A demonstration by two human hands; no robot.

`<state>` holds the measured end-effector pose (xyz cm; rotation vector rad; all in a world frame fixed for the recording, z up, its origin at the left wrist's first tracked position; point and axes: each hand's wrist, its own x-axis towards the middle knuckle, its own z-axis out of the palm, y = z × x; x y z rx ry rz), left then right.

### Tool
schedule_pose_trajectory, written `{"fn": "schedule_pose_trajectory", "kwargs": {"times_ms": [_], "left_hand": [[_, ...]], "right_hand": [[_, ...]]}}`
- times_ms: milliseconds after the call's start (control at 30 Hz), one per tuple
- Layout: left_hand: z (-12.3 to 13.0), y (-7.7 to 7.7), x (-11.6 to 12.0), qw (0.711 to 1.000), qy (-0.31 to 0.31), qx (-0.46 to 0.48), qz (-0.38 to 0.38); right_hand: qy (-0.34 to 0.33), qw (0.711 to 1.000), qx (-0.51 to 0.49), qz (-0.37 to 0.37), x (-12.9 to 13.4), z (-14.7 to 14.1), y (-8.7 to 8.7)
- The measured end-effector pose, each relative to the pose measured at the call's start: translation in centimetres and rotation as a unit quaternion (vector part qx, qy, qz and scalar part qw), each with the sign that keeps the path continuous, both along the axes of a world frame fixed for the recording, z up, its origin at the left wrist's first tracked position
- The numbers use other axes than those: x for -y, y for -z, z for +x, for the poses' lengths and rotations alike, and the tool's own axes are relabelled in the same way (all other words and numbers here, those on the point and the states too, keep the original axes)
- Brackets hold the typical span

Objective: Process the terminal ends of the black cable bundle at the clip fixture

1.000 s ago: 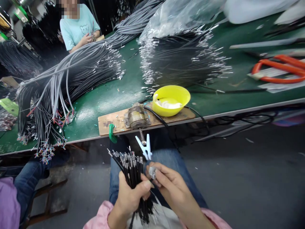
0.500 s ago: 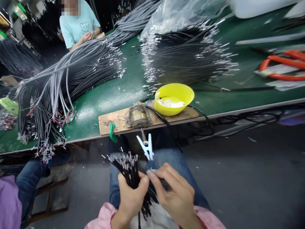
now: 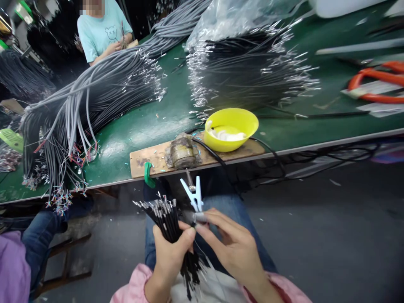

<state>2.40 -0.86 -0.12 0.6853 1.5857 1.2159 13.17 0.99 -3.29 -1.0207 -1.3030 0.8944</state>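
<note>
A bundle of black cables with bare silvery ends is wrapped in my left hand. My right hand pinches at a cable end beside my left thumb; a grey covering shows on its fingertip, and the exact piece held is too small to tell. Just above the fingertips is a light blue clothespin, fixed near the shaft of a small motor. The motor sits on a wooden board at the table edge. A yellow bowl with white material stands on the board's right part.
On the green table lie grey cables at left and a black wire pile behind the bowl. Orange-handled scissors lie at right. A green clamp grips the board. A person sits across the table.
My right hand has moved slightly up, its fingertips now close under the clothespin. My left hand and the bundle have shifted a little left, with the cable tops tilting further left.
</note>
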Motion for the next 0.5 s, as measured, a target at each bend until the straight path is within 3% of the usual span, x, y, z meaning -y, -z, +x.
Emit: {"fn": "schedule_pose_trajectory", "kwargs": {"times_ms": [133,200,267,367,500], "left_hand": [[-0.5,-0.2,-0.4,0.99,0.102,0.095,0.02],[-0.7,-0.2,-0.4,0.991,0.094,0.085,0.047],[-0.9,-0.2,-0.2,0.995,0.066,0.035,0.065],[-1.1,-0.1,0.2,0.996,0.055,-0.006,0.069],[-1.4,-0.3,0.2,0.993,0.037,-0.044,0.099]], "right_hand": [[-0.124,0.98,-0.11,-0.112,-0.2,0.4,0.3],[-0.197,0.942,-0.184,-0.198,-0.6,0.6,0.4],[-0.205,0.92,-0.223,-0.248,-1.5,0.7,0.3],[-0.147,0.942,-0.204,-0.224,-3.2,0.5,-0.6],[-0.186,0.949,-0.175,-0.187,-4.9,-0.4,-2.4]]}}
